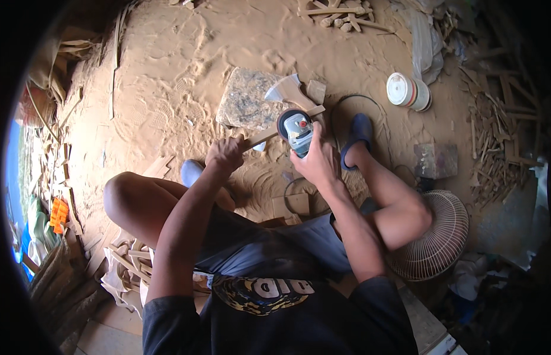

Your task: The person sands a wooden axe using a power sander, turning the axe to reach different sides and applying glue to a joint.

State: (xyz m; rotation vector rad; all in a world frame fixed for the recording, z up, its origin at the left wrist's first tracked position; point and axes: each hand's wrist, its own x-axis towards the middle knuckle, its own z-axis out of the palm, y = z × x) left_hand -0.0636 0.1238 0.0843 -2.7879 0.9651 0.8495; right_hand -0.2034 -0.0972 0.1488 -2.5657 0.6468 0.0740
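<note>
On the left, the left hand (227, 154) wraps tightly round the handle end of an axe-shaped wooden piece (295, 94), which slants rightward past a stone slab (240, 97). The outline looks fully cut; smoothing seems under way, though how much remains I can't tell. It's pale tan, with a straight handle and a flared head, greyish at the edge. Across the handle sits an angle grinder (300, 131), clasped in the right hand (318, 161).
</note>
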